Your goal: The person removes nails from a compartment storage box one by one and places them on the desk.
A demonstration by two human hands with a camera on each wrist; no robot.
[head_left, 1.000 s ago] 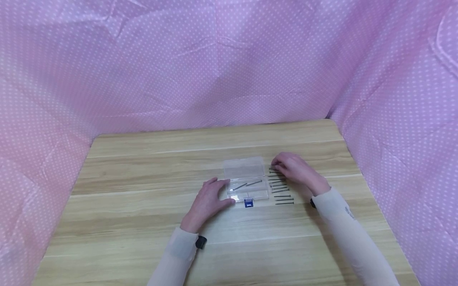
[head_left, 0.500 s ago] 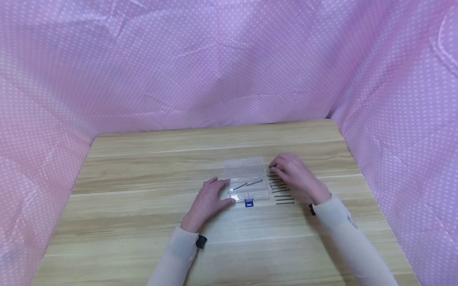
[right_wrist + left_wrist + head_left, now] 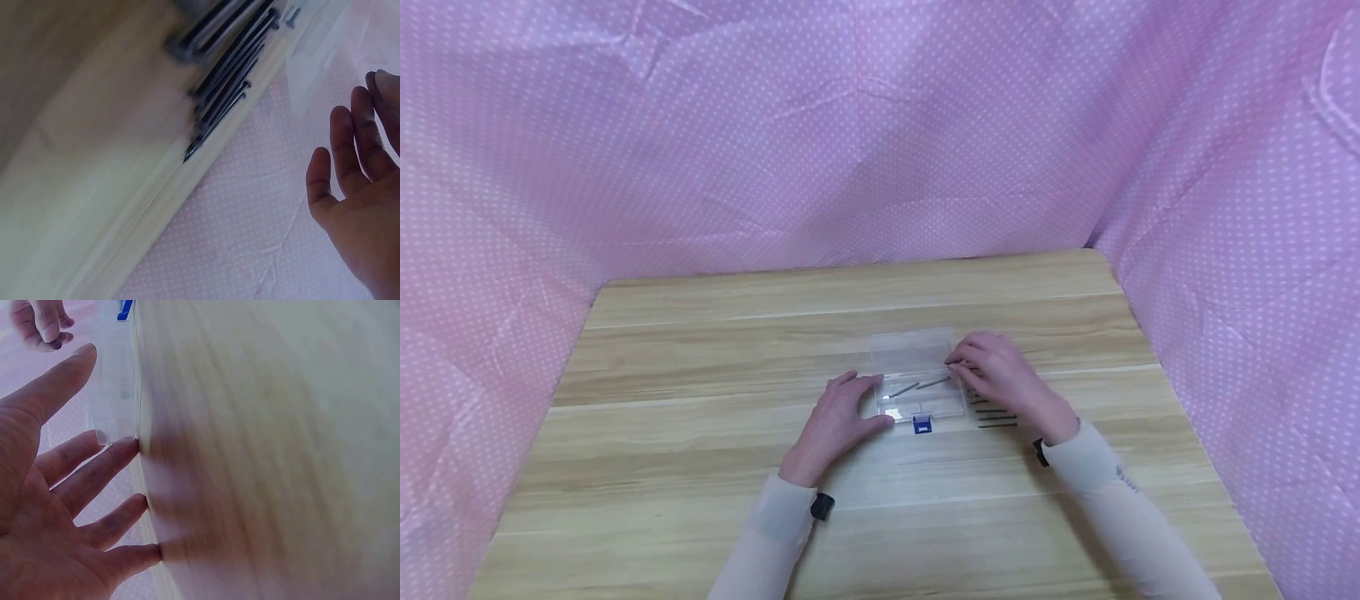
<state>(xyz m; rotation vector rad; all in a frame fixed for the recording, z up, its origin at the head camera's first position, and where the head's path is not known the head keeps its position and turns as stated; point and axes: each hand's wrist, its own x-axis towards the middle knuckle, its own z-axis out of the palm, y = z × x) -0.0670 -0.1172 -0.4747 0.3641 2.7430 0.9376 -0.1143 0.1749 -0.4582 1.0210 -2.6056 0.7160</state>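
Observation:
A clear plastic box (image 3: 919, 392) lies open on the wooden table (image 3: 700, 433), its lid (image 3: 912, 348) folded back and a blue latch (image 3: 922, 426) at the front. Two dark nails (image 3: 917, 387) lie inside it. My left hand (image 3: 838, 417) rests flat with straight fingers (image 3: 94, 475), thumb and forefinger against the box's left end (image 3: 115, 394). My right hand (image 3: 1000, 372) hovers over the box's right edge with its fingertips bunched. Whether they pinch a nail is hidden. A row of nails (image 3: 996, 414) lies just right of the box, partly under that hand, and shows as a dark row (image 3: 228, 84) in the right wrist view.
Pink dotted cloth (image 3: 850, 150) walls in the table at the back and on both sides. The table's right edge (image 3: 1157, 367) runs close to the nail row. Bare wood (image 3: 1037, 533) stretches in front of the box and to its left.
My right hand has moved left from the far end of the nail row to the box's right edge. The left hand and the box have stayed put.

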